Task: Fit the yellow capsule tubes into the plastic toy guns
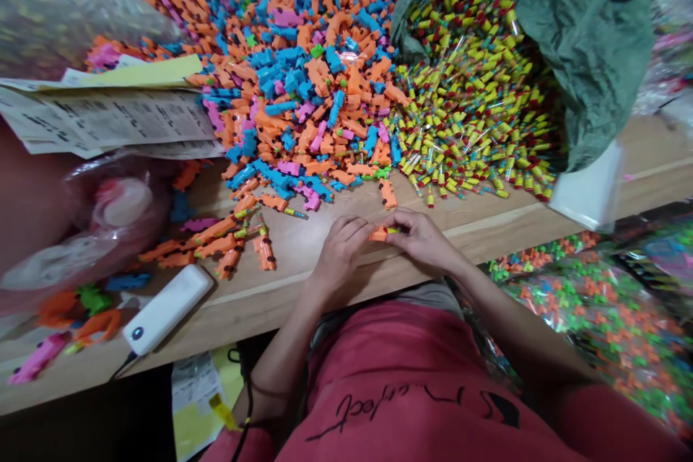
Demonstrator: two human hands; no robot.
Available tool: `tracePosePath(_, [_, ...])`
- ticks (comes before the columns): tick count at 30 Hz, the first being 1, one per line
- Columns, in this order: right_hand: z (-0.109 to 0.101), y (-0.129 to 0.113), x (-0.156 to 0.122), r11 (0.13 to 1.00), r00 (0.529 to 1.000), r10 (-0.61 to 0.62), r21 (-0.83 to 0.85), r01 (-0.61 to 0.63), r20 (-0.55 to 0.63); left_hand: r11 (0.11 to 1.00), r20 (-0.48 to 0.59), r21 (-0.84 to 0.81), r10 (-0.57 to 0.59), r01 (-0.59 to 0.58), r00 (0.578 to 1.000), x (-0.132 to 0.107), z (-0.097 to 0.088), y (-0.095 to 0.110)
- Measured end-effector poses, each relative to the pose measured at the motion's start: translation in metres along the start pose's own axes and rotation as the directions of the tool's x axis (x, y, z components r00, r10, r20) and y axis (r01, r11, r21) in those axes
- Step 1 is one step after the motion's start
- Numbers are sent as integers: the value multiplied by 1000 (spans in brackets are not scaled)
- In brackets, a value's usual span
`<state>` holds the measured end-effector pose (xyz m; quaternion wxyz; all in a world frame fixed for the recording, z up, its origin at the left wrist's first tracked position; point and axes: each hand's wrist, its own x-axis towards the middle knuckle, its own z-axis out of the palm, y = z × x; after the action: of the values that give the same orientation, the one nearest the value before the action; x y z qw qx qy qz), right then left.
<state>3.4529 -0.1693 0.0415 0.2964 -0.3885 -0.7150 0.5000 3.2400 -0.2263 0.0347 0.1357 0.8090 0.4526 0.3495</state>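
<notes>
My left hand (342, 249) is closed on the end of a small orange toy car (378, 233) near the table's front edge. On the other side, my right hand (418, 237) pinches a small yellow-ended tube (390, 230) against the car. The fingers partly hide both pieces. Just beyond my hands lies one loose orange toy car (388, 193). To the left is a group of orange cars (216, 242), several with clear tubes sticking out. A big heap of orange, blue and pink toy cars (303, 79) spreads behind.
Yellow-ended tubes (471, 94) spill from a green bag (590, 50) at the right. A white power bank (167, 309) with a cable lies front left. Printed sheets (124, 115) and a pinkish plastic bag (102, 224) are at the left. Bagged toys (585, 303) stand below right.
</notes>
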Motion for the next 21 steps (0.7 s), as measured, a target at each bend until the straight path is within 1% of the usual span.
tracePosePath(2, [3,-4,-1,999,999,-24,-25,25,25,1000,15,13,-14,13,1000,-2,-6,0])
tracePosePath(3, [2,-6,-2,999,998,-42,-32,43,47,999,21,24,-23,23,1000,-5,-13,-1])
tracePosePath(5, [-9,-7,-2,994,994,-84,-58,88,68,994,2,81,-77,76,997,-12,-39,-9])
tracePosePath(6, [-18,-6,-1,990,994,-99,-93,103,46,983,-39,137,-118,122,992,-16,-57,-14])
tracePosePath(7, [-30,-2,0,983,994,-110,-148,109,-1,960,-104,208,-170,188,980,-21,-76,-20])
tracePosePath(8, [-43,3,3,971,991,-115,-220,99,-63,921,-180,288,-219,264,959,-25,-95,-26])
tracePosePath(9, [-56,9,6,951,985,-117,-300,75,-123,870,-276,356,-252,342,928,-27,-111,-31])
tracePosePath(10, [-69,16,11,922,978,-118,-384,45,-169,820,-361,398,-272,412,892,-27,-123,-35])
tracePosePath(11, [-79,23,16,885,974,-120,-466,16,-194,788,-427,410,-279,459,860,-25,-130,-37])
tracePosePath(12, [-87,30,22,840,973,-121,-543,-6,-198,783,-458,397,-283,479,843,-19,-129,-37])
tracePosePath(13, [-91,36,28,790,975,-117,-613,-22,-187,805,-448,364,-289,468,846,-11,-121,-36])
tracePosePath(14, [-92,41,34,740,978,-112,-672,-35,-174,846,-404,317,-289,429,868,0,-107,-34])
tracePosePath(15, [-90,44,39,694,980,-106,-719,-47,-166,890,-328,262,-281,373,902,13,-87,-31])
tracePosePath(17, [-82,48,46,625,981,-93,-777,-74,-168,951,-144,153,-246,267,959,40,-38,-26])
tracePosePath(19, [-73,52,46,600,980,-95,-796,-83,-174,972,16,118,-206,203,978,66,9,-23])
tracePosePath(20, [-71,54,43,601,980,-103,-796,-73,-168,976,70,141,-175,163,982,75,28,-24])
tracePosePath(21, [-70,57,40,609,981,-118,-791,-52,-155,980,138,173,-128,104,982,83,42,-25])
